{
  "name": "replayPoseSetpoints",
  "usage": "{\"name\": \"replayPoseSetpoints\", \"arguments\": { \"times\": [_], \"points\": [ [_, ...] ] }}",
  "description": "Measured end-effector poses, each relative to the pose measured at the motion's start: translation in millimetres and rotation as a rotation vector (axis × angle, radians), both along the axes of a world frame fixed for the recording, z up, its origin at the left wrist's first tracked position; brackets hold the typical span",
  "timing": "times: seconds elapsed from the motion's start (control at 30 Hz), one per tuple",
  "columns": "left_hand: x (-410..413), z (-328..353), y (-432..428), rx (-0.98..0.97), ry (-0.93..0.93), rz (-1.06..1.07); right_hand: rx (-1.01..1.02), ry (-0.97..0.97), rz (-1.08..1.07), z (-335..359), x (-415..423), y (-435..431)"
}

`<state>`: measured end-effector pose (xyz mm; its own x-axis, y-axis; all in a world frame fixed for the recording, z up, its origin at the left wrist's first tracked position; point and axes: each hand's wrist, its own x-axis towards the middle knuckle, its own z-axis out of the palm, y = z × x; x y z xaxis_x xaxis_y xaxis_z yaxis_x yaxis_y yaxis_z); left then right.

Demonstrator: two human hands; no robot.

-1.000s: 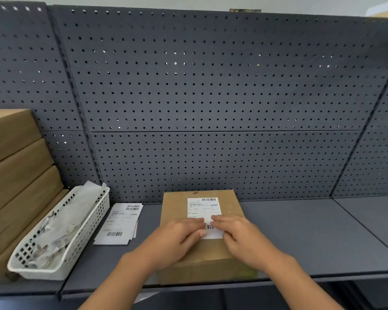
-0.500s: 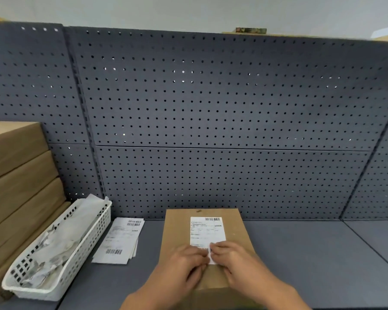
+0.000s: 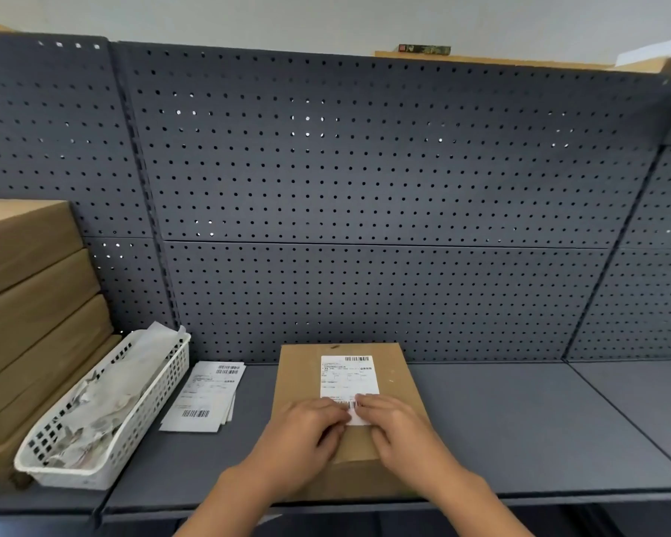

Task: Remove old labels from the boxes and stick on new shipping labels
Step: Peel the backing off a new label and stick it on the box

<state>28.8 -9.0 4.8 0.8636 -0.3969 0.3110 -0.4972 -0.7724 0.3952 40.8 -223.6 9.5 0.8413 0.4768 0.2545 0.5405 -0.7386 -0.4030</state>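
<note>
Even, soft light, faint shadows; wide-angle bending at the edges (pegboard [image 3: 365, 168] seams curve), mildly soft.

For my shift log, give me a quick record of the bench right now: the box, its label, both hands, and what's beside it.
box: cardboard box lying flat on the grey shelf
label: white label on its top, lower edge under both hands
left hand: presses the label's lower left
right hand: presses its lower right
beside: stack of labels, then white basket holding crumpled paper
</note>
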Motion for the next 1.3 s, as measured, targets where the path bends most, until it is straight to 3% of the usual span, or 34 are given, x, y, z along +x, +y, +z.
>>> {"name": "replayPoseSetpoints", "arguments": {
  "times": [0.17, 0.3, 0.4, 0.6, 0.83, 1.0, 1.3],
  "points": [
    [-5.2, 0.4, 12.0, -0.326, 0.151, 0.124, 0.241, 0.04, -0.128, 12.6, 1.0, -14.3],
    [-2.7, -1.9, 34.1, -0.385, 0.147, 0.324, 0.328, 0.034, -0.229, 22.6, 5.9, -34.9],
    [-7.1, -4.3, 42.4, -0.468, 0.349, 0.361, 0.342, 0.084, -0.289, 21.8, 6.4, -44.6],
    [-11.7, -22.4, 39.8, -0.862, 0.593, 0.417, 0.37, 0.276, -0.375, 5.5, 3.8, -47.5],
    [-13.3, -29.1, 43.9, -0.645, 0.551, 0.533, 0.699, 0.665, -0.436, -10.3, 3.4, -53.1],
    [-10.3, -34.0, 50.5, -0.805, 0.706, 0.572, 0.788, 0.769, -0.438, -15.6, -1.3, -54.9],
    [-7.6, -69.0, 60.2, -0.856, 0.806, 0.604, 0.909, 0.845, -0.378, -12.5, -15.3, -48.5]
  ]
}}
